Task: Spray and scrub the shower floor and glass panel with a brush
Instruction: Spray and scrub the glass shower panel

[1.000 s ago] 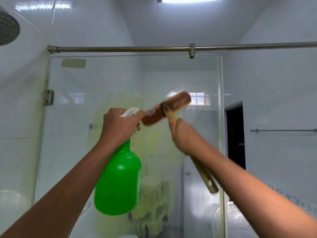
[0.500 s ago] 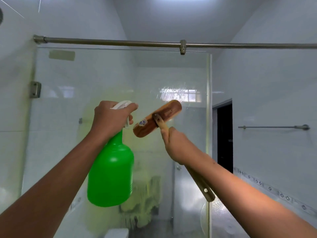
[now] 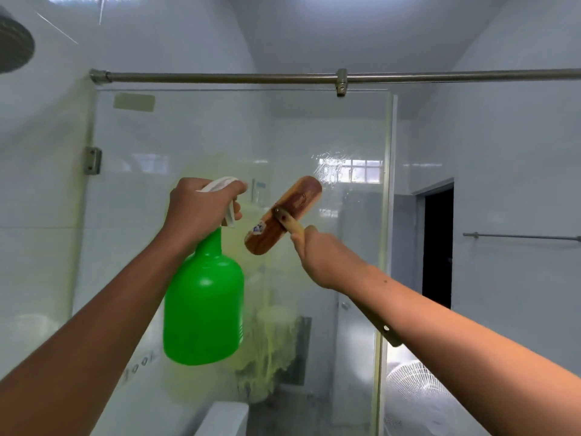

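Your left hand (image 3: 198, 212) grips the neck of the green spray bottle (image 3: 204, 306), fingers curled round the white trigger head (image 3: 220, 187), and holds it upright a little left of centre in the frame. Your right hand (image 3: 317, 256) is wrapped round the handle of the brush (image 3: 283, 215), close to the head; the handle's far end sticks out below your forearm at the lower right. The wooden brush head lies tilted, its upper end toward the right, just beside the bottle's trigger head but apart from it. Its wooden back faces you, so you cannot tell whether the bristles touch the glass.

Behind both hands stands the glass panel (image 3: 157, 247), filling the middle of the frame. A yellowish film covers its centre and runs down in streaks toward the lower middle. A metal hinge (image 3: 92, 160) sits on its left edge, and a metal rail (image 3: 220, 77) crosses above its top edge. A shower head (image 3: 12, 42) shows at the upper left. On the right wall hangs a towel bar (image 3: 518, 236), with a dark doorway (image 3: 437, 247) just left of it. A white fan (image 3: 408, 394) shows at the lower right.
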### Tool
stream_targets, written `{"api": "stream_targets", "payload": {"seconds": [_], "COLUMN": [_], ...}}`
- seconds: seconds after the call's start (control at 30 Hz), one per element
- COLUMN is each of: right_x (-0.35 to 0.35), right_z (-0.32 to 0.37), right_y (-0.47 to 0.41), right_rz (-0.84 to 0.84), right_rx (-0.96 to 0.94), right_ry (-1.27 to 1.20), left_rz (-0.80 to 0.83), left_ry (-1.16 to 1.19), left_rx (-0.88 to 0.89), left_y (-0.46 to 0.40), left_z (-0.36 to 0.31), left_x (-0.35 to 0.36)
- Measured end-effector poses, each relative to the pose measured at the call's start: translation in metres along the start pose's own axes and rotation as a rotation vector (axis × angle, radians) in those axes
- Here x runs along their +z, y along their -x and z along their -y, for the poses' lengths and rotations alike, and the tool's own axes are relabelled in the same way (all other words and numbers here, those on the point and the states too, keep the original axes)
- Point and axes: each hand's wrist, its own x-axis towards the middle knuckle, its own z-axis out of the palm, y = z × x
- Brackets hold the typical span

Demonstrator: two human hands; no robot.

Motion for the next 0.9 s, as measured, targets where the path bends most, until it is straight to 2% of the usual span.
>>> {"api": "stream_targets", "payload": {"seconds": [0.1,0.2,0.27,0.43,0.63,0.9], "right_x": [-0.049,-0.096,-0.110,-0.091,-0.083,-0.061], "right_z": [0.002,0.006,0.012,0.037,0.081,0.113], "right_y": [-0.036,-0.068,-0.079,-0.086,-0.097,-0.111], "right_rz": [-0.087,-0.238,-0.267,-0.206,-0.167,-0.253], "right_rx": [0.071,0.189,0.242,0.250,0.299,0.290], "right_ry": [-0.026,-0.190,-0.253,-0.200,-0.202,-0.176], "left_rz": [-0.037,-0.022,-0.004,-0.004,-0.017,-0.052], "left_ry": [-0.027,-0.061,-0.082,-0.010,-0.018,-0.095], "left_rx": [0.015,0.000,-0.023,-0.106,-0.058,-0.005], "left_y": [0.002,0.002,-0.001,-0.013,-0.033,-0.042], "left_z": [-0.002,0.002,0.009,0.024,0.025,0.040], "left_x": [-0.008,-0.019,-0.027,-0.056,-0.091,-0.124]}}
